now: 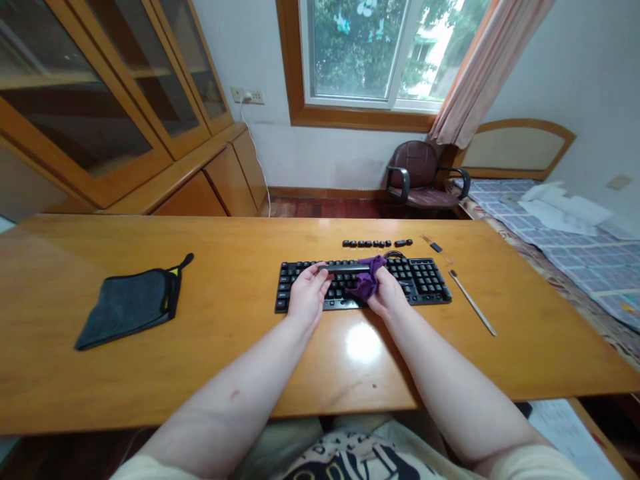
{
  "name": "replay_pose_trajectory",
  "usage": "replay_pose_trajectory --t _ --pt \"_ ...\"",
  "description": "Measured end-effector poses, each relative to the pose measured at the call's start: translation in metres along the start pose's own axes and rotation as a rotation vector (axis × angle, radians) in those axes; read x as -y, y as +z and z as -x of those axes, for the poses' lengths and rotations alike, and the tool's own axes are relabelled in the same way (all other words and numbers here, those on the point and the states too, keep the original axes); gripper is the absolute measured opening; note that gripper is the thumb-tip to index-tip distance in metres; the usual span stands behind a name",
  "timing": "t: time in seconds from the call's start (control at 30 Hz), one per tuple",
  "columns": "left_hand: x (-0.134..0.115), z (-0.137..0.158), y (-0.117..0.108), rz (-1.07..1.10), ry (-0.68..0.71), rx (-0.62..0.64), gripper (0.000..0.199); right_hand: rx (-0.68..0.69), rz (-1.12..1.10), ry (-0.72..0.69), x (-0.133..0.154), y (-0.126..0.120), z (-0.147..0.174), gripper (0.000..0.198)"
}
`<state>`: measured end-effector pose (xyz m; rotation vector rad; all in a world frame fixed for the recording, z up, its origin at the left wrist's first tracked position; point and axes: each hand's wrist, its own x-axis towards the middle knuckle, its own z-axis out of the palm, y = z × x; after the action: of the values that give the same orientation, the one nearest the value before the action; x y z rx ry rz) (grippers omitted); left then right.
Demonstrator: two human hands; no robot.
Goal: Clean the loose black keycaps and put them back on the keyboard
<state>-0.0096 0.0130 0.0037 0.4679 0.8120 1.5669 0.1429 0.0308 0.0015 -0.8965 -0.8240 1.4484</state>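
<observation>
My left hand [307, 295] pinches the left end of a long black spacebar keycap [345, 269], held level above the keyboard. Bunched in my right hand [390, 291] is a purple cloth [365, 285], wrapped about the keycap's right end. Below both hands lies a black keyboard [427, 283], partly hidden by them and the cloth. Several small black keycaps [369, 244] are lined up behind it. To their right rests a keycap puller [437, 247] with thin wire loops.
A thin brush [473, 303] with a pale handle lies right of the keyboard. On the left is a folded dark grey cloth [133, 307] with a hanging loop. The wooden table [225, 380] extends to both sides; an armchair [420, 173] stands beyond it.
</observation>
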Motion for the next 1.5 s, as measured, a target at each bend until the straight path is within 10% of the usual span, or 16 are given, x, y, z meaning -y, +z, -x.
replay_pose_trajectory --t 0.5,0.7,1.1,1.33,1.5 --pt "-0.012 -0.001 0.000 0.024 -0.016 0.130 0.029 0.097 0.015 -0.005 -0.005 0.008 0.009 0.019" --pt "-0.018 0.012 0.002 -0.528 0.214 0.272 0.030 -0.137 0.004 -0.227 0.003 0.002 0.003 0.028" --pt "-0.013 0.018 0.002 -1.022 0.357 0.420 0.028 0.207 0.656 -0.472 0.012 0.006 0.021 0.015" --pt "-0.006 0.014 0.000 -0.989 0.204 0.407 0.029 -0.006 0.390 -0.336 0.005 0.003 0.016 0.024" --pt "-0.005 0.011 -0.002 -0.880 0.136 0.389 0.027 0.118 0.431 -0.270 -0.002 0.005 0.017 0.027"
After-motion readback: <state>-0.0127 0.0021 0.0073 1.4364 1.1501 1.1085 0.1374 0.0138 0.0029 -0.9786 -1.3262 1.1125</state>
